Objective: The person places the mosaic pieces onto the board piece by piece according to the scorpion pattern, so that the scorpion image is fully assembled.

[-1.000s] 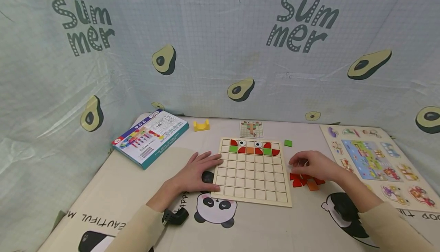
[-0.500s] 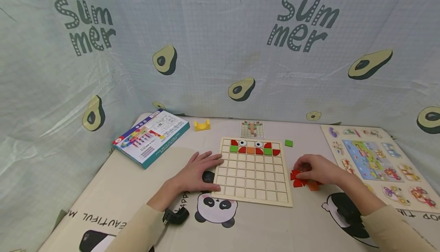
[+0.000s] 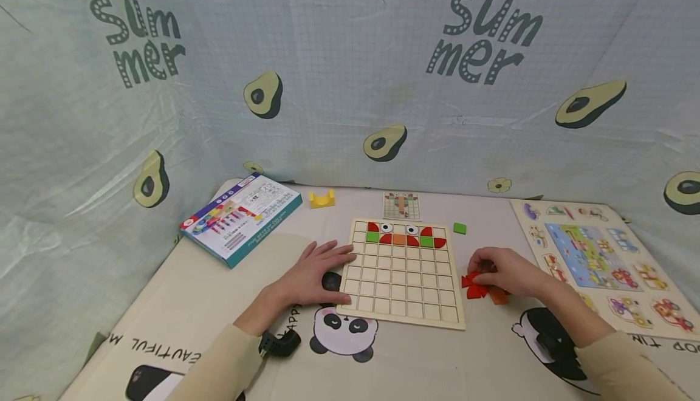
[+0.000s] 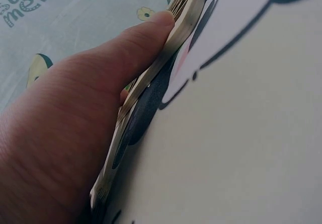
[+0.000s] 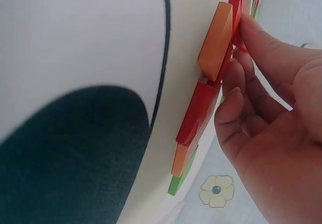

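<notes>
A wooden grid board (image 3: 399, 279) lies flat with red, green and orange pieces and two eye pieces in its upper rows. My left hand (image 3: 317, 276) rests along its left edge, fingers spread; in the left wrist view the thumb (image 4: 136, 48) lies on the board's edge. Right of the board, my right hand (image 3: 505, 270) is down at a pile of red pieces (image 3: 476, 288). Seen from the right wrist, its thumb and curled fingers pinch a red piece (image 5: 238, 39), partly hidden by the hand. An orange square (image 5: 216, 43) lies beside it.
A pattern card (image 3: 401, 206) lies behind the board, with a lone green square (image 3: 460, 228) to its right. A box (image 3: 240, 219) and a yellow piece (image 3: 321, 198) stand at back left. A picture puzzle board (image 3: 607, 267) lies at right.
My right hand has come down from just above the pile onto the red pieces, its fingers closing in. The left hand has stayed on the board's edge.
</notes>
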Tool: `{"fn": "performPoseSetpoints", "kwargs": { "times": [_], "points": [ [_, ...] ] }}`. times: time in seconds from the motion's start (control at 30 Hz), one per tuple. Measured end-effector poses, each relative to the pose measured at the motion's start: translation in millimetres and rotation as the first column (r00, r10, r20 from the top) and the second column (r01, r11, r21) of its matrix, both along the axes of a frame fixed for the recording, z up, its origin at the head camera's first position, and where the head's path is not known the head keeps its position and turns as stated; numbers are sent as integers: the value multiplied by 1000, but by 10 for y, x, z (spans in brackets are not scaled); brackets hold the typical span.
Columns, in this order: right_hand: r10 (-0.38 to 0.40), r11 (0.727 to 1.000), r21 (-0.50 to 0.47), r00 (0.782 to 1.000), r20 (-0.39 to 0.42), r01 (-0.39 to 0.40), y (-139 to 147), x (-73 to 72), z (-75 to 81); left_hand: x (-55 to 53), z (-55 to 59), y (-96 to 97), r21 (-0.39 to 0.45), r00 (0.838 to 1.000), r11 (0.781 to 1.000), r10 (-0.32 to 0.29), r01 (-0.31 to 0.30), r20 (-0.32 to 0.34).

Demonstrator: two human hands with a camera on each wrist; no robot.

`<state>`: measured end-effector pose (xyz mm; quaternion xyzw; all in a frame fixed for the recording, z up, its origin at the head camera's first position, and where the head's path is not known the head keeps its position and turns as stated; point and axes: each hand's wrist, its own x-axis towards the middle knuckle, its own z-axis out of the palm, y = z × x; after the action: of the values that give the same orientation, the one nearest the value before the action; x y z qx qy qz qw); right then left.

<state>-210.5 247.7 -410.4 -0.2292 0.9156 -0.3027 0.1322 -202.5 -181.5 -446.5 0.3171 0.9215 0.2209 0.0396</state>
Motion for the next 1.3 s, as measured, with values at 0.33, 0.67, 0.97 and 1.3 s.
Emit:
{"fn": "performPoseSetpoints", "kwargs": {
  "times": [0.33, 0.67, 0.97, 1.3],
  "points": [
    [7, 999, -35, 1000, 15, -6, 2, -61, 66, -5, -34, -5, -15, 1000, 1000, 10, -10, 8],
    [14, 993, -119, 1000, 28, -10, -181, -166, 171, 5, -19, -20, -5, 1000, 1000, -5, 5, -1],
    [66, 988, -142, 998, -17, -68, -549, -347, 270, -7, -2, -19, -4, 1000, 1000, -20, 20, 3],
    [102, 981, -164, 994, -44, -108, -942, -539, 334, -23, 6, 1, -20, 1000, 1000, -17, 18, 8]
  ]
}}
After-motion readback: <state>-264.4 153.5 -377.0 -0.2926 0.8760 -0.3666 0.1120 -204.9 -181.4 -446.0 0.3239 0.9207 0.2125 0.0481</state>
